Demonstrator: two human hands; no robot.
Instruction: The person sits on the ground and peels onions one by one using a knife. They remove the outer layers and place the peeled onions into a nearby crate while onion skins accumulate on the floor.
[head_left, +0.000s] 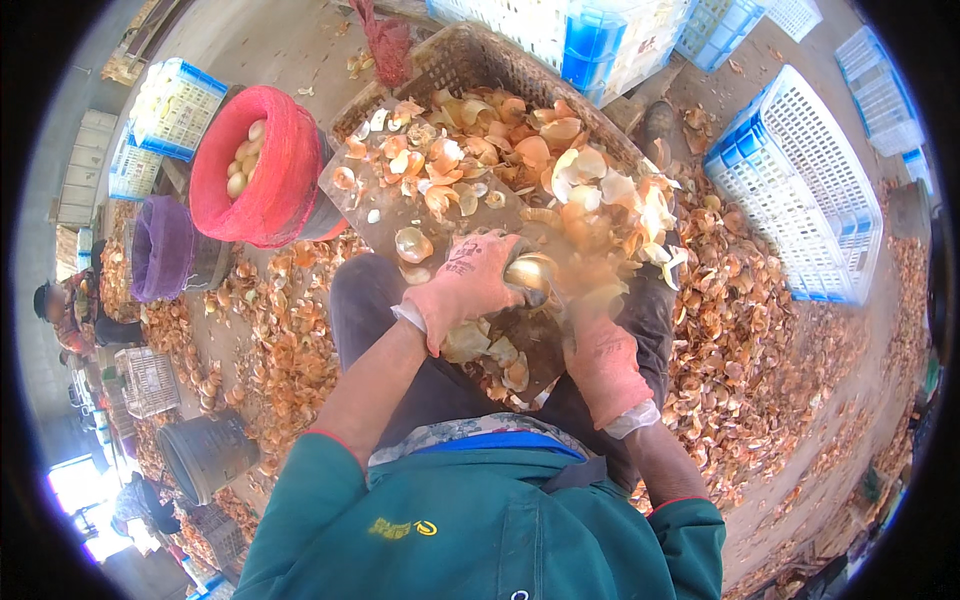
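Note:
My left hand (472, 281), in a salmon-pink work glove, grips an onion (529, 271) above my lap. Close to the onion's right side is my right hand (600, 349), in a matching glove; its fingers are blurred and partly hidden by onion skins, so I cannot tell what it holds. A dirty board (352, 176) lies across my knees and the crate, strewn with skins and trimmed ends. Another onion (413, 244) rests on it, left of my hands. Beyond stands a brown plastic crate (480, 52) heaped with dry onion skins (517, 127).
At the left stand a red mesh bag (289, 165) holding peeled onions, a purple mesh bag (161, 247) and a grey bucket (206, 454). A white-and-blue crate (810, 180) is at the right. Skins (735, 337) cover the floor. Another person (75, 311) sits far left.

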